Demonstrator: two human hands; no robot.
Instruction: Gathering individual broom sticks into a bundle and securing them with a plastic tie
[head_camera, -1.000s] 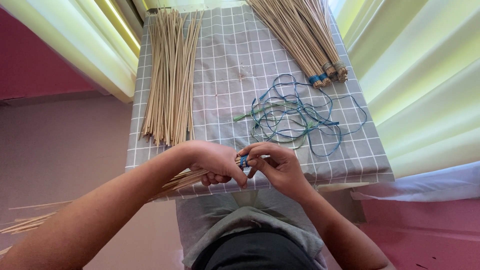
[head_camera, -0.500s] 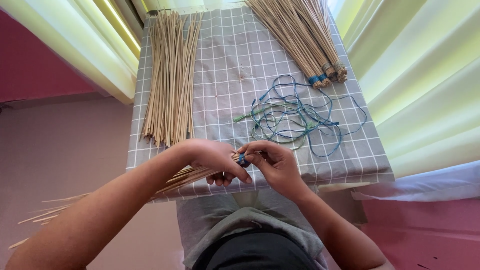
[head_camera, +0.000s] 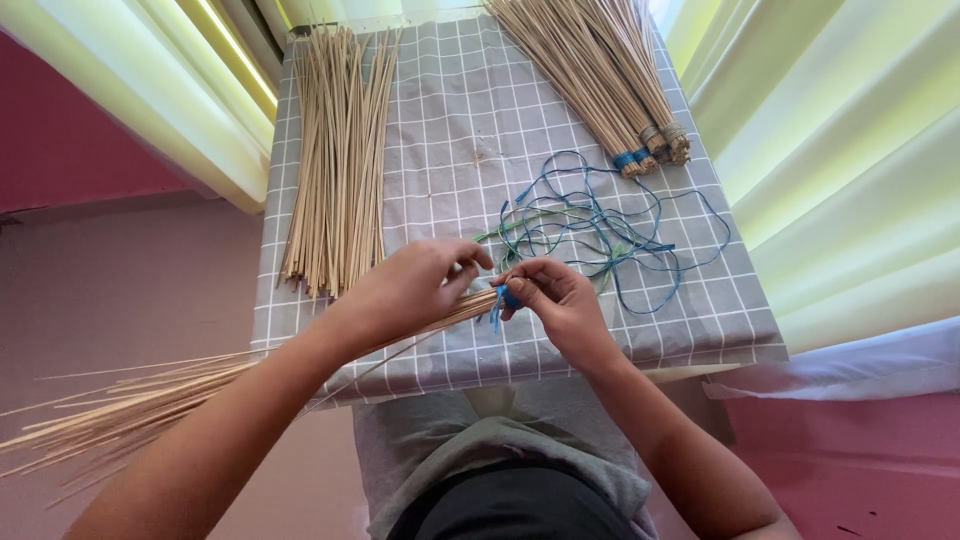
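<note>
Left hand (head_camera: 410, 290), right hand (head_camera: 555, 300) pinching (fingertips meeting).

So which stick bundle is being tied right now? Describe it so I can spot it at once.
Start at the grey checked tablecloth. At its near edge the left hand and right hand meet on a thin bundle of sticks that fans out past the table's left side. Unlike the loose pile and the tied bundles lying flat, it alone is held, with blue string at its end.

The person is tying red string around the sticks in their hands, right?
Not quite. The string is blue, not red, as the head view shows. The left hand and right hand are tying it around the sticks.
</note>
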